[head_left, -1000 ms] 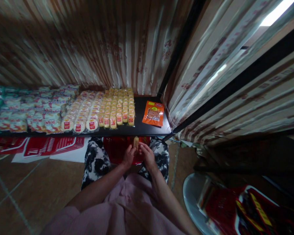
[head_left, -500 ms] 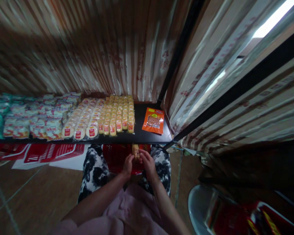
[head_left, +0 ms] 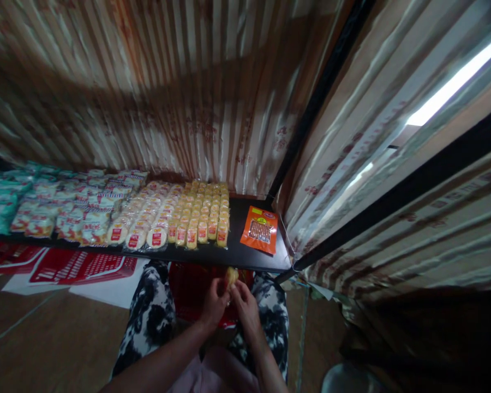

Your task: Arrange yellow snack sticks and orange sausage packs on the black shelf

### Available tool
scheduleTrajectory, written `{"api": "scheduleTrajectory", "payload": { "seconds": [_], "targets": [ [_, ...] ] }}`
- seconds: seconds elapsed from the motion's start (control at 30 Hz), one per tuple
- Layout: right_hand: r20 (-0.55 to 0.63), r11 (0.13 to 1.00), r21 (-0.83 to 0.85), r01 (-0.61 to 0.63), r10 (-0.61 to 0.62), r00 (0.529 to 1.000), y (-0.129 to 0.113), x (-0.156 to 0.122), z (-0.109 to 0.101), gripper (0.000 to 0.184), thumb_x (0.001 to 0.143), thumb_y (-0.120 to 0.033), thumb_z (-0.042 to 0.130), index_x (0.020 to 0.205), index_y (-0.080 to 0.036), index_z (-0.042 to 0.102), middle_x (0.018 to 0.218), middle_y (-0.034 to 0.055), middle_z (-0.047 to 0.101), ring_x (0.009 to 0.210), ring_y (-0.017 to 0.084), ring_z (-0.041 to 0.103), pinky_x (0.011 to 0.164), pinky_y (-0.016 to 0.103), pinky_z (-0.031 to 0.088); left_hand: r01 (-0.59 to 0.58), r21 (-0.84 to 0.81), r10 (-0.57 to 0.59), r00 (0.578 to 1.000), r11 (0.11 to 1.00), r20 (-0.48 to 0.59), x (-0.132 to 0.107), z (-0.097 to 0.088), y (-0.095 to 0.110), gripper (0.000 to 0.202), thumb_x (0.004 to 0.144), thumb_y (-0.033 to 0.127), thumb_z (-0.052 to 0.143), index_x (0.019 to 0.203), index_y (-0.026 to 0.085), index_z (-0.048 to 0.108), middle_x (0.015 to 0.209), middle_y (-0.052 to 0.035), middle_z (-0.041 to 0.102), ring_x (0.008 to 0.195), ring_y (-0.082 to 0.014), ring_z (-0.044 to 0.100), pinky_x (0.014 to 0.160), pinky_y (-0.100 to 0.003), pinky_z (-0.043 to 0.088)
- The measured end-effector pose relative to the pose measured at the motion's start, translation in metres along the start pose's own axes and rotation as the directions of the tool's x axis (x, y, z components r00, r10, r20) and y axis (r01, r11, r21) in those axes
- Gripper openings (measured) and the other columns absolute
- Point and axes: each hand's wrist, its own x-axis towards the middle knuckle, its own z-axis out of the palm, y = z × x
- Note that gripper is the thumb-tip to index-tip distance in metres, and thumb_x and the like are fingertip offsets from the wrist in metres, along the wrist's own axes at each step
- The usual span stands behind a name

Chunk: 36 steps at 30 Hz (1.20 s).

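Just below the shelf's front edge, above my lap, my left hand [head_left: 216, 301] and my right hand [head_left: 243, 303] pinch a small yellowish wrapped snack [head_left: 231, 275] between them. Its lower part is covered by my fingers. Under the hands lies a red basket [head_left: 188, 297], partly hidden by the shelf. On the black shelf [head_left: 239, 218] stand rows of small yellow wrapped cakes [head_left: 202, 224]. Left of these are round pale wrapped biscuits [head_left: 156, 237]. An orange packet [head_left: 260, 229] lies flat near the shelf's right end.
White-and-blue packets [head_left: 96, 218] and teal packets [head_left: 2, 199] fill the shelf's left part. Red baskets [head_left: 82, 266] sit beneath it. A black post [head_left: 286, 158] and a slanting black bar [head_left: 352, 229] bound the right end, with striped curtain [head_left: 180, 109] behind.
My view has tilted up, so the shelf and hands appear lower. The snack has turned in my fingers, showing a yellower side. Both hands still hold it.
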Motion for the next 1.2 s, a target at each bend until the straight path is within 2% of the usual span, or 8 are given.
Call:
{"api": "scheduleTrajectory", "payload": {
  "seconds": [0.13, 0.33, 0.6, 0.7, 0.8, 1.0, 1.2],
  "targets": [
    [0.026, 0.999, -0.032, 0.013, -0.013, 1.0, -0.008, -0.001, 0.004, 0.051, 0.06, -0.059, 0.068, 0.089, -0.018, 0.067, 0.081, 0.006, 0.069, 0.08, 0.025, 0.064, 0.072, 0.032, 0.051, -0.086, 0.087, 0.089, 0.995, 0.993, -0.036, 0.001, 0.001, -0.001, 0.029, 0.068, 0.032, 0.063, 0.091, 0.018, 0.052, 0.095, -0.0103, 0.067, 0.089, -0.0215, 0.063, 0.081, -0.031, 0.046],
    [0.005, 0.983, -0.166, 0.076, -0.076, 0.997, -0.007, 0.008, 0.01, 0.043, 0.063, -0.055, 0.065, 0.082, -0.016, 0.066, 0.071, 0.0033, 0.065, 0.067, 0.02, 0.06, 0.065, 0.029, 0.048, -0.181, 0.099, 0.186, 0.982, 0.978, -0.043, 0.002, 0.001, -0.002, 0.026, 0.072, 0.026, 0.058, 0.096, 0.019, 0.05, 0.101, -0.0103, 0.065, 0.092, -0.0205, 0.063, 0.085, -0.034, 0.046],
    [-0.002, 0.908, -0.359, 0.219, -0.235, 0.972, -0.011, 0.022, 0.015, 0.036, 0.071, -0.05, 0.058, 0.084, -0.018, 0.067, 0.078, 0.0056, 0.067, 0.074, 0.021, 0.06, 0.071, 0.031, 0.047, -0.239, 0.109, 0.246, 0.967, 0.965, -0.06, 0.008, -0.006, 0.008, 0.024, 0.074, 0.02, 0.054, 0.098, 0.021, 0.053, 0.104, -0.0068, 0.064, 0.1, -0.019, 0.06, 0.09, -0.034, 0.045],
    [-0.006, 0.902, -0.356, 0.246, -0.266, 0.964, -0.016, 0.025, 0.02, 0.036, 0.073, -0.045, 0.058, 0.096, -0.018, 0.064, 0.087, 0.0071, 0.068, 0.081, 0.022, 0.062, 0.077, 0.033, 0.048, -0.268, 0.133, 0.282, 0.955, 0.954, -0.097, 0.013, -0.012, 0.012, 0.023, 0.073, 0.017, 0.052, 0.096, 0.02, 0.055, 0.1, -0.0063, 0.064, 0.096, -0.0183, 0.06, 0.089, -0.035, 0.046],
    [-0.021, 0.927, -0.307, 0.215, -0.233, 0.972, -0.021, 0.028, 0.028, 0.038, 0.072, -0.041, 0.06, 0.102, -0.018, 0.058, 0.089, 0.0076, 0.068, 0.079, 0.021, 0.064, 0.076, 0.034, 0.05, -0.311, 0.169, 0.336, 0.93, 0.935, -0.15, 0.019, -0.017, 0.014, 0.021, 0.075, 0.018, 0.05, 0.095, 0.019, 0.056, 0.098, -0.0066, 0.062, 0.093, -0.018, 0.06, 0.089, -0.036, 0.046],
    [-0.1, 0.951, -0.214, 0.223, -0.248, 0.964, -0.03, 0.033, 0.048, 0.027, 0.069, -0.038, 0.063, 0.088, -0.023, 0.051, 0.08, 0.0052, 0.068, 0.073, 0.021, 0.065, 0.072, 0.035, 0.052, -0.365, 0.159, 0.393, 0.895, 0.917, -0.212, 0.032, -0.022, 0.019, 0.021, 0.077, 0.018, 0.05, 0.096, 0.019, 0.056, 0.097, -0.0068, 0.061, 0.09, -0.0173, 0.059, 0.084, -0.034, 0.048],
    [-0.043, 0.922, -0.264, 0.284, -0.305, 0.951, -0.032, 0.044, 0.059, 0.018, 0.075, -0.036, 0.057, 0.084, -0.021, 0.053, 0.083, 0.0051, 0.065, 0.075, 0.018, 0.064, 0.073, 0.032, 0.051, -0.401, 0.173, 0.431, 0.88, 0.899, -0.201, 0.05, -0.026, 0.022, 0.026, 0.079, 0.017, 0.046, 0.103, 0.017, 0.054, 0.103, -0.0092, 0.06, 0.096, -0.0184, 0.058, 0.085, -0.035, 0.049]
  ]
}}
